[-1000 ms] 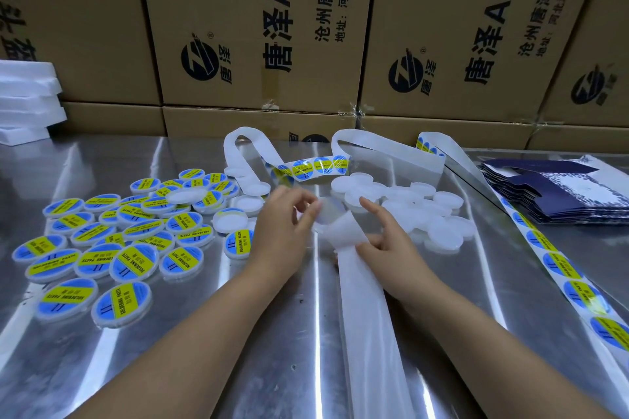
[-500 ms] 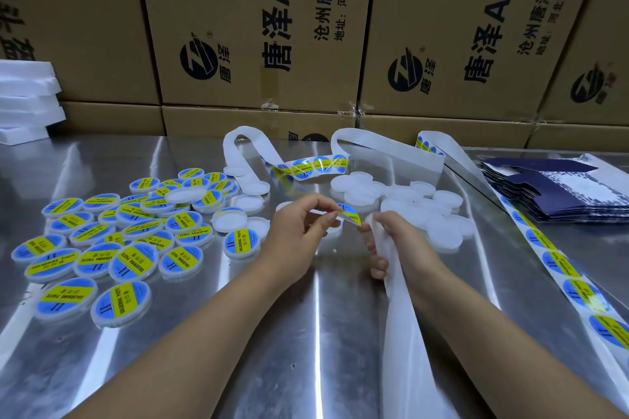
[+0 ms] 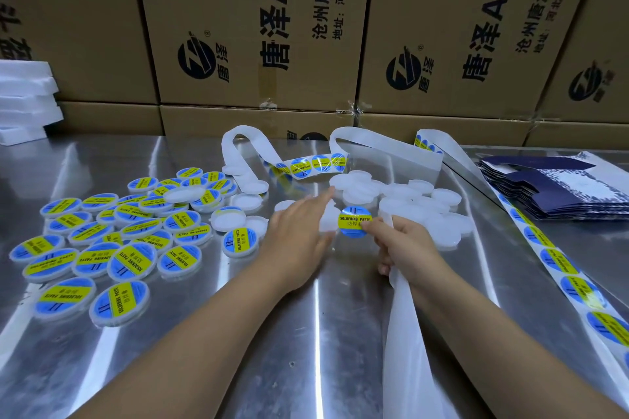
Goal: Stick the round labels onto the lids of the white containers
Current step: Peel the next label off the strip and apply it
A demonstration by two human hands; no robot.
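Observation:
A round blue and yellow label (image 3: pixel 352 219) is pinched at its right edge by my right hand (image 3: pixel 401 245), printed face up. The lower fingers of that hand also grip the empty white backing strip (image 3: pixel 405 316), which trails toward me. My left hand (image 3: pixel 299 231) stretches forward with straight fingers, and its thumb side touches a bare white container (image 3: pixel 327 223) just left of the label. Several more unlabelled white containers (image 3: pixel 422 201) are heaped behind the hands. Several labelled containers (image 3: pixel 129 258) lie spread at the left.
A strip of unused labels (image 3: pixel 558 262) runs down the right of the steel table (image 3: pixel 306 350), and another stretch (image 3: pixel 313 163) loops at the back. Folded dark blue cartons (image 3: pixel 558 187) are stacked far right. White foam slabs (image 3: pixel 23 95) sit far left. Cardboard boxes (image 3: pixel 238 27) wall the back.
The label came off the strip in my left hand's pinch and is now held by my right hand. My left hand has opened and reached forward to the white containers.

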